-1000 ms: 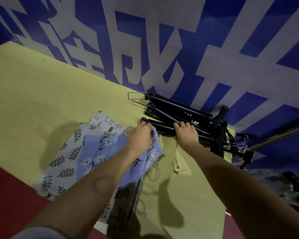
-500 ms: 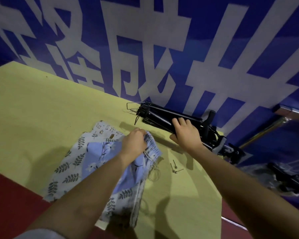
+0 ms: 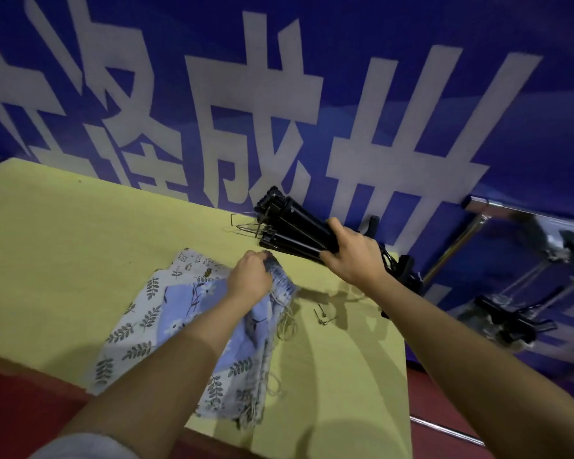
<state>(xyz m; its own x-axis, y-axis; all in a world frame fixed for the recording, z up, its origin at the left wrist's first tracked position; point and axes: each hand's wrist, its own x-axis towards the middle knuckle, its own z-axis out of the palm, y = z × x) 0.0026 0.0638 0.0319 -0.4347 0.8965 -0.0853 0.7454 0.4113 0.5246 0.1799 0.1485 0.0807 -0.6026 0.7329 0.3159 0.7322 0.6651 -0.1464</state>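
Trouble is most likely waiting at the far end of the black folded stand (image 3: 295, 223), up and to the left of your right grip (image 3: 352, 256). That grip is wrapping fingers and thumb round the bundled legs and holding the stand tilted. The leg tips are looking clear of the table (image 3: 80, 233), while the heavier head end is sitting low behind your wrist.

Wire hangers (image 3: 242, 221) are lying just beside those leg tips. I cannot tell whether a hook is catching among them. If one is, it could be dragging along with the stand. A dark cable (image 3: 388, 260) is trailing off the head end by your wrist and could be snagging on the table's back corner.

Your left grip (image 3: 251, 276) is pinching the gathered waistband of the flowered shorts (image 3: 186, 303), which are lying flat on the table on your side of that grip. Their drawstring (image 3: 287, 326) is straggling loose to its right, near some small metal pins (image 3: 323, 316). A careless sweep could be knocking those pins off the near edge.

The banner (image 3: 411, 94) is hanging close behind the right grip, leaving little room beyond it. The table's right edge is running under your right forearm, with a metal frame (image 3: 471, 233) past it. Open tabletop is lying to the left of the left grip.
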